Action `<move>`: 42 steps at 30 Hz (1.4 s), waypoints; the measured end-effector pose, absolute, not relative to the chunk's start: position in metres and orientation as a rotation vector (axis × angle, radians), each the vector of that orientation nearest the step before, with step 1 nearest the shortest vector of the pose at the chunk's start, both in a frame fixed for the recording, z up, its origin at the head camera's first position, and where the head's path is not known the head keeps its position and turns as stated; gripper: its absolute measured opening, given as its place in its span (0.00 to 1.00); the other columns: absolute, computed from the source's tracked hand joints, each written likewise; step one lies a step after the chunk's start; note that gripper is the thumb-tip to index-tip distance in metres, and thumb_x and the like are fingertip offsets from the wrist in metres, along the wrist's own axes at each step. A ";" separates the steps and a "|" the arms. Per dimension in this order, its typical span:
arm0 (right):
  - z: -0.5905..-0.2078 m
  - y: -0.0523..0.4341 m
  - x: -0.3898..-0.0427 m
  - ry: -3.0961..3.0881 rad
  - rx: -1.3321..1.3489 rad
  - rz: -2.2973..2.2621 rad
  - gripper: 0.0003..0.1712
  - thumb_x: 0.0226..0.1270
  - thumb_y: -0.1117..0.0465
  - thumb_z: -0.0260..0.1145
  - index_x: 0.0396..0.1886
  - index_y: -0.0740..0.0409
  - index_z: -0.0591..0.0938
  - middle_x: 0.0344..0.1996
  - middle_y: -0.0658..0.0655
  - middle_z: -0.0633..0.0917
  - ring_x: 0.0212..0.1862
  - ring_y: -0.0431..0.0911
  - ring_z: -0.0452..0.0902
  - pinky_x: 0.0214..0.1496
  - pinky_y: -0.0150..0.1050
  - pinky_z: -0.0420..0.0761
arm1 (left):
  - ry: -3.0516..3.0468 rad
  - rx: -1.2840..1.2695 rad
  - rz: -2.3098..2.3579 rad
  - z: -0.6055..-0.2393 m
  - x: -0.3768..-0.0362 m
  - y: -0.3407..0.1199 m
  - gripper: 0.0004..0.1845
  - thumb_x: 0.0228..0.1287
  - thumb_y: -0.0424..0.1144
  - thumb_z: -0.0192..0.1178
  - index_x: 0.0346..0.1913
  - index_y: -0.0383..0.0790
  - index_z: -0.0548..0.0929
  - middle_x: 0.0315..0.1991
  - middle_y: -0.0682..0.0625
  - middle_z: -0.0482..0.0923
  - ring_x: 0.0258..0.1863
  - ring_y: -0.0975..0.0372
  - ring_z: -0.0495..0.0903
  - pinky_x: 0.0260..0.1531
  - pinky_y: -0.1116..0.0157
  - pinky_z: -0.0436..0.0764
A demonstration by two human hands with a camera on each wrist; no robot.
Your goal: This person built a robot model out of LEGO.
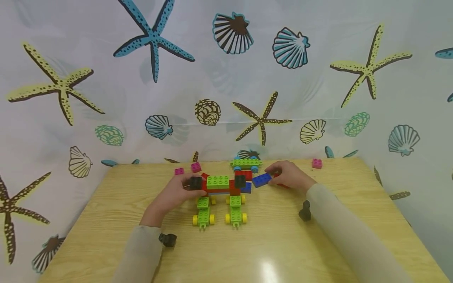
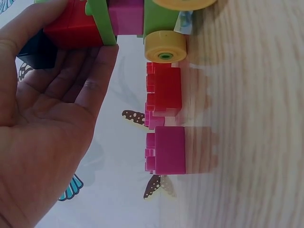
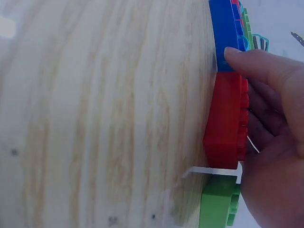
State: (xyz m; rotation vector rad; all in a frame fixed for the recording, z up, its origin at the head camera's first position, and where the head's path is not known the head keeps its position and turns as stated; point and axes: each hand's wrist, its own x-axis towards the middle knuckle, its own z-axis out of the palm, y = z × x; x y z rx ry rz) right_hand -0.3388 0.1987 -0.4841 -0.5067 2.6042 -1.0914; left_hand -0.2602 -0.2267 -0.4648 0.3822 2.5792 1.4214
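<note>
My left hand (image 1: 172, 193) grips the left end of a toy-brick build (image 1: 218, 182), thumb and fingers around a red brick (image 2: 73, 24) beside a black block (image 2: 39, 52). The build has lime bricks on top, red ones below, and lime wheeled bases (image 1: 236, 214) with yellow wheels. To its right, my right hand (image 1: 291, 175) pinches one end of a blue brick (image 1: 262, 180) between thumb and fingers. Under that hand lies a red brick (image 3: 225, 121), and a green brick (image 3: 218, 204) is next to it in the right wrist view.
Behind the build are a lime wheeled base (image 1: 245, 163) with blue wheels, a red brick (image 1: 243, 175) and another blue brick (image 1: 246, 188). Pink bricks lie at the back left (image 1: 196, 167) and back right (image 1: 317, 163). A patterned cloth (image 1: 226, 86) hangs along the table's back edge.
</note>
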 end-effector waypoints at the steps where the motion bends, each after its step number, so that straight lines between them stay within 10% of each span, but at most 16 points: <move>1: -0.484 0.198 -0.339 2.606 -0.504 -1.086 0.26 0.77 0.58 0.77 0.71 0.56 0.86 0.68 0.61 0.88 0.69 0.58 0.82 0.82 0.60 0.78 | 2.582 0.383 1.418 -0.465 -0.260 -0.227 0.31 0.72 0.44 0.78 0.72 0.37 0.83 0.69 0.37 0.85 0.68 0.41 0.84 0.74 0.40 0.83; 42: -0.397 0.168 -0.306 2.603 -0.584 -1.295 0.26 0.77 0.56 0.76 0.71 0.58 0.86 0.61 0.61 0.91 0.62 0.56 0.87 0.71 0.55 0.88 | 2.581 0.368 1.386 -0.464 -0.262 -0.228 0.30 0.72 0.46 0.78 0.72 0.39 0.84 0.68 0.39 0.86 0.68 0.42 0.84 0.74 0.41 0.84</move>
